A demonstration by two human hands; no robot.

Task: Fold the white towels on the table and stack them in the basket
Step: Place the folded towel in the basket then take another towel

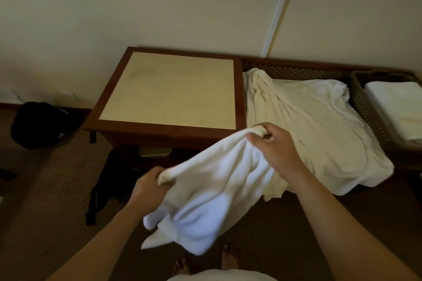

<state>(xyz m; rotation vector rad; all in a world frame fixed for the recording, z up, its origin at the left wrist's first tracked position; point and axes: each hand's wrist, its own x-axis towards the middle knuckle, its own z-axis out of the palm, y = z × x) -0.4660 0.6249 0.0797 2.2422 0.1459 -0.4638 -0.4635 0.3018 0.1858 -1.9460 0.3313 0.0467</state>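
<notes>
Table (127, 88), wood-framed with pale top; beside it a spread towel pile (308, 125) and a basket (365, 102) holding a folded towel (397, 107). White towel (212, 189) held in the air, gripped at one edge by left hand (150, 187) and right hand (274, 146).

Both bare forearms reach forward from the lower edge of the view, the left from the lower left, the right from the lower right. The left hand (151, 186) is held lower and nearer the body, back of the hand upward, fingers and thumb curled round a bunched edge of a white towel (212, 191). The right hand (272, 147) is raised higher and farther forward, wrist bent, fingers curled and pinching another bunched edge of the same towel. Two bare feet (206, 262) show below, between the forearms.
</notes>
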